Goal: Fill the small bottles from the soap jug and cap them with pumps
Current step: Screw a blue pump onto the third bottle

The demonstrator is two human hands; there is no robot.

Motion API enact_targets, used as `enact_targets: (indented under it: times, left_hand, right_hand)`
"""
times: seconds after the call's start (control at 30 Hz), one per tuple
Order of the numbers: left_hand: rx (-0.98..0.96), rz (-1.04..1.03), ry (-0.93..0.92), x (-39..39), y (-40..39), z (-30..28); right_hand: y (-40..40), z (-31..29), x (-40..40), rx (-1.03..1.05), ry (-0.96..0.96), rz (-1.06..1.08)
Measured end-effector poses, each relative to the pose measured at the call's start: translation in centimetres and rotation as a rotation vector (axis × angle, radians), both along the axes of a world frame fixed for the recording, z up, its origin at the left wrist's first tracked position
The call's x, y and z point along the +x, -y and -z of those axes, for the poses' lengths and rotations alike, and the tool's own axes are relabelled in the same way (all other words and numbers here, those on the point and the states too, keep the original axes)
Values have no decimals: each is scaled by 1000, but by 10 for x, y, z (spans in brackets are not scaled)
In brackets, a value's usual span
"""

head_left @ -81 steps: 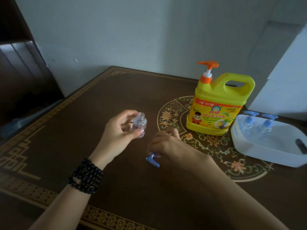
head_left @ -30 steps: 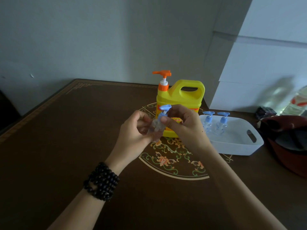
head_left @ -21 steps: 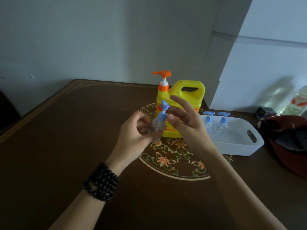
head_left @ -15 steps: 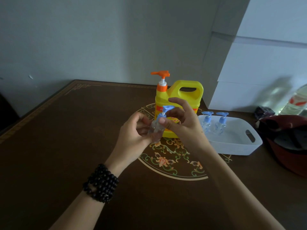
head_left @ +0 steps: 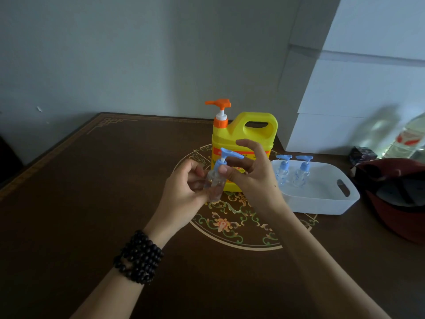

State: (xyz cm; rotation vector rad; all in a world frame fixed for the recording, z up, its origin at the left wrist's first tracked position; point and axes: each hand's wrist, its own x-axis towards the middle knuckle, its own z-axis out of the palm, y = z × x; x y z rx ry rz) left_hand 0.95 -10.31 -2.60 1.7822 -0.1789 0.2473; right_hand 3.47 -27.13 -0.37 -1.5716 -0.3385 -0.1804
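The left hand point(head_left: 184, 192) has a closed grip around a small clear bottle point(head_left: 215, 185); the fingers and thumb curl on its body and hold it upright in the air, above the worktop point(head_left: 92, 192). The right hand point(head_left: 251, 178) pinches the collar of the blue pump point(head_left: 226, 157) that sits on the neck of this bottle, thumb and forefinger closed on it, while the other fingers are spread and lifted. Both forearms come from the lower edge and meet in the middle; the left wrist wears a bracelet of dark beads point(head_left: 139, 260).

Just behind the hands the yellow soap jug point(head_left: 243, 132) with orange pump stands on the worktop. To its right a white tray point(head_left: 322, 203) holds two small bottles point(head_left: 292, 173) with blue pumps, standing side by side.
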Motion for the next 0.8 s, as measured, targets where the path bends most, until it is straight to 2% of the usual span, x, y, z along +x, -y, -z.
enact_targets:
  times: [0.2, 0.43, 0.67, 0.8]
  left_hand:
    - [2, 74, -2, 1, 0, 2]
    - [66, 10, 52, 0, 6, 1]
    - [-30, 201, -52, -1, -1, -1]
    - [139, 47, 87, 0, 5, -3]
  right_hand:
    - [10, -1, 2, 5, -8, -223]
    - [6, -1, 2, 7, 11, -49]
    - [11, 0, 1, -20, 16, -232]
    - [4, 4, 2, 6, 27, -128]
